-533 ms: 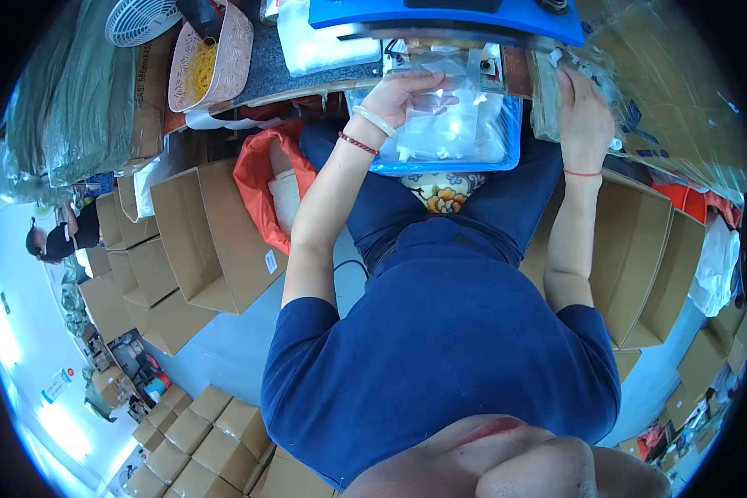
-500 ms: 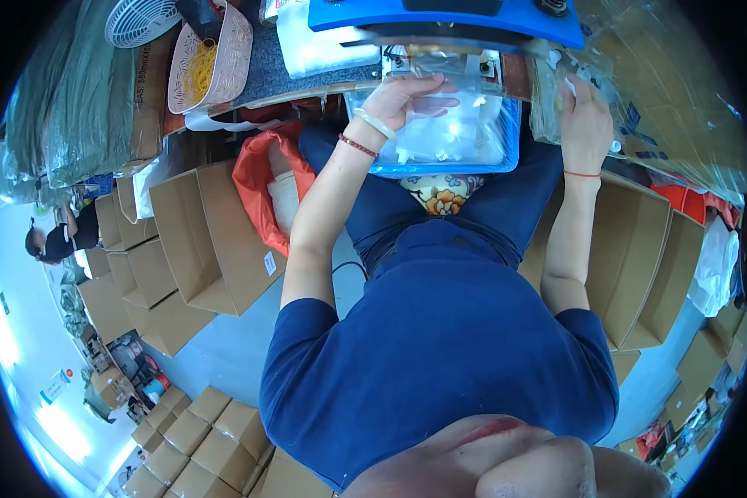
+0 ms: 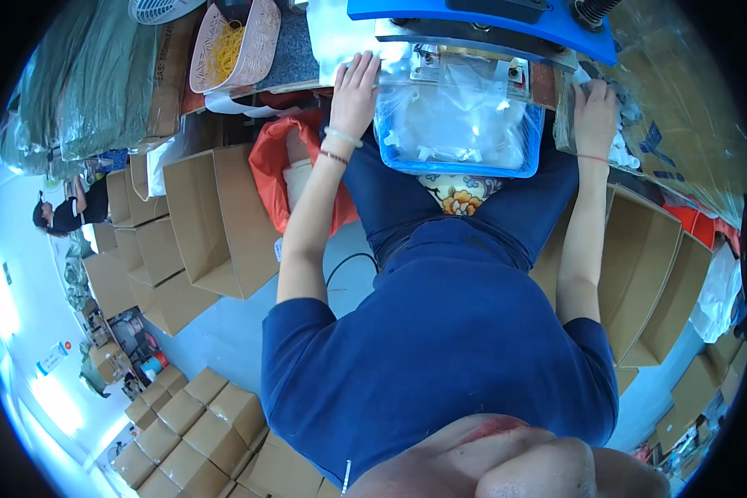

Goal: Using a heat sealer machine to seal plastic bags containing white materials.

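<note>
My left hand (image 3: 355, 95) lies with its fingers stretched out on a stack of clear plastic bags (image 3: 330, 37) at the table's front edge, left of the blue machine (image 3: 481, 21). My right hand (image 3: 596, 120) is at a pile of small white plastic pieces (image 3: 622, 153) on the right. Its fingers are curled, and what they hold, if anything, is hidden. Between my hands, above my lap, sits a blue tray (image 3: 506, 173) lined with clear plastic. Clear bags (image 3: 452, 120) and a few white pieces lie in it, below the machine's metal bar (image 3: 473, 41).
A pale basket (image 3: 261, 41) with yellow rubber bands (image 3: 227, 50) stands at the back left. Beside my left leg hangs a red bag (image 3: 275, 178). Open cardboard boxes (image 3: 212, 224) flank me on both sides. A person (image 3: 75, 207) is far off at the left.
My left hand has moved left, from over the tray onto the bag stack. My right hand has shifted slightly down into the white pieces. The whole view has shifted a little.
</note>
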